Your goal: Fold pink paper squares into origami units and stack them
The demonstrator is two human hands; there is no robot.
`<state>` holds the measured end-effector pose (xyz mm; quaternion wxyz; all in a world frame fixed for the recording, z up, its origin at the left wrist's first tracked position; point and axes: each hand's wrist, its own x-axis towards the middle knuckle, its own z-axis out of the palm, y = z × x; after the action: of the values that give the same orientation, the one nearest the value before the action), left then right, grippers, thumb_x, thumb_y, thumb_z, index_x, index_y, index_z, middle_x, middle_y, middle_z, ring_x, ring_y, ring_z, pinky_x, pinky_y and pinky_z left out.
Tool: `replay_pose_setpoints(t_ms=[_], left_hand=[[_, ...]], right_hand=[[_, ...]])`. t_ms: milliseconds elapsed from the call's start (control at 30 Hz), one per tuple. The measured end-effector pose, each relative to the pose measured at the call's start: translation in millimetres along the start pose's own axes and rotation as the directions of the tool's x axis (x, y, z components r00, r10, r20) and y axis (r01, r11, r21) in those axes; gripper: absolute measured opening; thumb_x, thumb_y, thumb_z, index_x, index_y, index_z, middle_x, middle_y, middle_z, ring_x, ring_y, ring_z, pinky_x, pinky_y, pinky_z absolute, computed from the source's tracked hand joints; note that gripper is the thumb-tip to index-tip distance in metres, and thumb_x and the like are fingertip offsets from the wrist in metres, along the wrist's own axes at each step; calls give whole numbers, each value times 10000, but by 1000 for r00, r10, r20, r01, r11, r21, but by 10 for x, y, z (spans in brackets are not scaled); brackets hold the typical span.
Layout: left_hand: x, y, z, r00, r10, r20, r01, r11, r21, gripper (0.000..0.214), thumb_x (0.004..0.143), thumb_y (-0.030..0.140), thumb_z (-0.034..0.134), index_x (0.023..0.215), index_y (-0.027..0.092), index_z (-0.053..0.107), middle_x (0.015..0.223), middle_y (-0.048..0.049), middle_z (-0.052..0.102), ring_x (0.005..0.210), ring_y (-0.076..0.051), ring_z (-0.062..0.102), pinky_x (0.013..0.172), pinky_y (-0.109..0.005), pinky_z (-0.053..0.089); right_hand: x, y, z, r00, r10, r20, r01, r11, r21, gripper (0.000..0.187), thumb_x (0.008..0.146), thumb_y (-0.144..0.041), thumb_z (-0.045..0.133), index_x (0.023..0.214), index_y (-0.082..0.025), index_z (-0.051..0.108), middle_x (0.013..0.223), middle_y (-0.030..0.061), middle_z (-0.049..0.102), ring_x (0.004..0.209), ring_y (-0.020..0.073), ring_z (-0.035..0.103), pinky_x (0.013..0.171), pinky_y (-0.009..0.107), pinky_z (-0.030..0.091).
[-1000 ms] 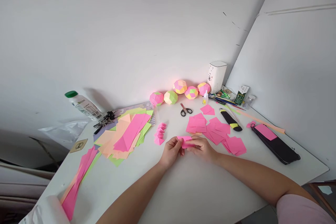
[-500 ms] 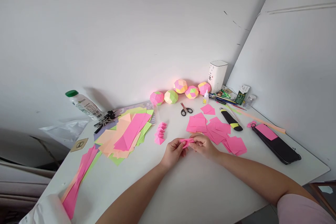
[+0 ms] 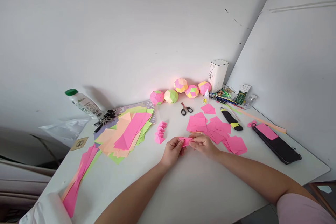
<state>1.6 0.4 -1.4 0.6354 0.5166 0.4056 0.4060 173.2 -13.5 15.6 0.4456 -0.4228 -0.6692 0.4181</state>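
Observation:
A small pink piece of paper (image 3: 186, 141), partly folded, is pinched between my two hands above the near middle of the table. My left hand (image 3: 172, 149) grips its left end, the thumb lying on top. At the right end my right hand (image 3: 204, 145) holds it between thumb and fingers. Just beyond my left hand stands a short row of folded pink paper pieces (image 3: 160, 133). Loose pink paper squares (image 3: 218, 131) lie scattered past my right hand. My fingers hide part of the paper's edges.
Scissors (image 3: 186, 109), a glue bottle (image 3: 206, 96) and several faceted paper balls (image 3: 171, 96) are at the back. Coloured paper sheets (image 3: 131, 131) and a white bottle (image 3: 85, 104) are on the left. A box cutter (image 3: 231, 119) and black pouch (image 3: 278, 147) lie right.
The pink paper has tilted slightly between my fingers, and more of its face shows. My hands have stayed in nearly the same place.

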Motion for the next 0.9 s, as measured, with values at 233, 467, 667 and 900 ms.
replay_pose_setpoints(t_ms=[233,467,667,900], left_hand=[[-1,-4,-9,1000,-12,-11,12,1000,20,350,767,495,566,701,155,518,535,44,513,400,-57,397,388,-188,256],[-52,106,8,996,8,92,-16,997,80,370,823,514,471,756,158,544,650,8,563,507,-84,479,499,-218,377],[-72,138,25,991,-26,128,8,990,139,367,752,505,580,856,154,556,742,-27,622,527,-92,503,506,-222,387],[-55,106,32,994,-24,108,8,989,146,326,754,470,589,805,151,544,726,-28,634,500,-84,506,487,-217,371]], right_hand=[[16,1,-18,997,77,15,-78,994,81,249,760,-376,630,603,-186,662,784,61,634,812,208,586,634,309,483],[10,81,-4,995,88,-42,-85,995,53,196,771,-333,625,648,-192,684,698,38,616,794,194,579,636,291,475],[10,61,8,992,104,-69,-99,993,69,173,773,-328,620,694,-184,676,668,29,592,663,159,562,559,262,474],[4,59,18,990,130,-50,-121,981,154,161,765,-323,634,725,-168,653,657,13,606,549,120,547,520,249,477]])
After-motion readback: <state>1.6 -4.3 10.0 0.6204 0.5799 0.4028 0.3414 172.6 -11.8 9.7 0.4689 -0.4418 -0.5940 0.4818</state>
